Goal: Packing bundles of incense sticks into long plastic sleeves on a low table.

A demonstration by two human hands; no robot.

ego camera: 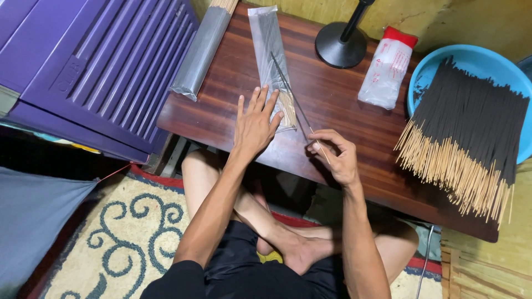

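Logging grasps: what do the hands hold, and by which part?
Right hand pinches one incense stick by its bare bamboo end. Left hand holds nothing, resting flat on the clear packet.

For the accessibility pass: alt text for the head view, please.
Seen from above, a seated person's right hand slides incense sticks into a clear sleeve that the left hand pins flat on a wooden table; a blue basin holds more sticks.

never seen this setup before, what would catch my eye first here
The big fan of black incense sticks with pale bamboo ends spilling from the round blue plastic basin at the right. At the middle of the dark wooden table, the left hand presses flat on a clear plastic sleeve of sticks, while the right hand pinches a single thin stick.
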